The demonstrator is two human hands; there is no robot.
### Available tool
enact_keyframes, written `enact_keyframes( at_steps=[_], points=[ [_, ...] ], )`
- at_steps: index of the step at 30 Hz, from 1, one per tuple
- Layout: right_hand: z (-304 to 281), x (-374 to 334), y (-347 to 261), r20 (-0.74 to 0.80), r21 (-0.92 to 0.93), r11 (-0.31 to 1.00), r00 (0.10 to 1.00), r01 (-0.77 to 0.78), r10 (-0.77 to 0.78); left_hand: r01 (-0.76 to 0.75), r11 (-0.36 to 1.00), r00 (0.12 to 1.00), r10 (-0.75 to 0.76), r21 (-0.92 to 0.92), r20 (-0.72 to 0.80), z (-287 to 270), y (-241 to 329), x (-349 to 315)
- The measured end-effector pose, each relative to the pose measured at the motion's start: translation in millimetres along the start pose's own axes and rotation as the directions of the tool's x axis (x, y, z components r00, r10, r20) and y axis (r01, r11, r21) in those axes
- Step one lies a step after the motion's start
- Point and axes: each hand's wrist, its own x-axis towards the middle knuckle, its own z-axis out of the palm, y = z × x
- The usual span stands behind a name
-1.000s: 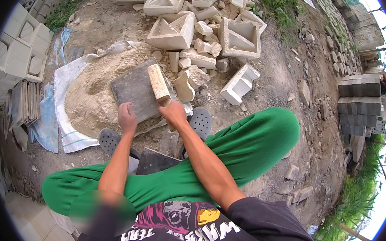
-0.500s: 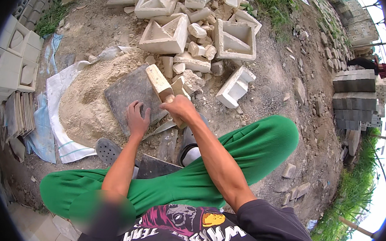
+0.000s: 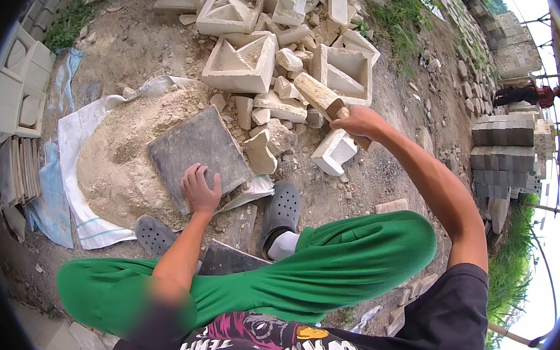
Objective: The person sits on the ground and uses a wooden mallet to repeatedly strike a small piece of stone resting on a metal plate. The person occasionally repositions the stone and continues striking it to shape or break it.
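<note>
My right hand (image 3: 359, 123) grips the handle of a wooden mallet (image 3: 316, 94), raised out to the right above the broken blocks. Its pale, blocky head points up and to the left. My left hand (image 3: 201, 190) rests with fingers spread on the near part of a dark grey square slab (image 3: 193, 147). The slab lies tilted like a diamond on a heap of beige crumbled powder (image 3: 107, 161). Under the powder is a white woven sack (image 3: 71, 158), its edges showing at the left. Beside the slab's right corner stands a broken beige chunk (image 3: 260, 152).
Beyond the slab lie cream block pieces with triangular hollows (image 3: 239, 61) among rubble. A white block fragment (image 3: 334, 152) sits to their right. Thin panels (image 3: 20, 171) lean at the left. Grey blocks (image 3: 502, 150) are stacked at the right, near another person (image 3: 529, 96).
My right hand has swung the mallet away from the slab's right edge, up and to the right. My left hand stays on the slab. The view has shifted slightly.
</note>
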Motion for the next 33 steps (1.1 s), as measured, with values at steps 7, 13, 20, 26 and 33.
enact_keyframes(
  at_steps=[7, 13, 20, 26, 33],
  points=[
    [92.2, 49.8, 18.5, 0.020, 0.470, 0.882, 0.999, -0.031, 0.024, -0.009, 0.999, 1.000, 0.009, 0.033, -0.008, 1.6, 0.6, 0.3],
    [172.1, 41.0, -2.1, 0.000, 0.815, 0.575, 0.993, -0.068, 0.117, 0.009, 0.998, 1.000, -0.009, 0.059, -0.003, 3.6, 1.7, -1.2],
    [217.0, 54.6, 4.8, -0.057, 0.898, 0.439, 0.982, -0.028, 0.180, 0.074, 0.997, 0.992, -0.070, -0.030, 0.104, 13.5, 25.4, 33.2],
    [212.9, 54.3, 5.4, -0.140, 0.782, 0.623, 0.974, 0.000, 0.176, -0.209, 0.935, 0.879, 0.308, -0.288, 0.363, 36.0, 105.7, 107.8],
    [214.5, 53.7, 3.4, -0.179, 0.790, 0.612, 0.962, 0.017, 0.205, -0.127, 0.906, 0.783, 0.341, -0.404, 0.520, 47.7, 109.4, 113.5]
  ],
)
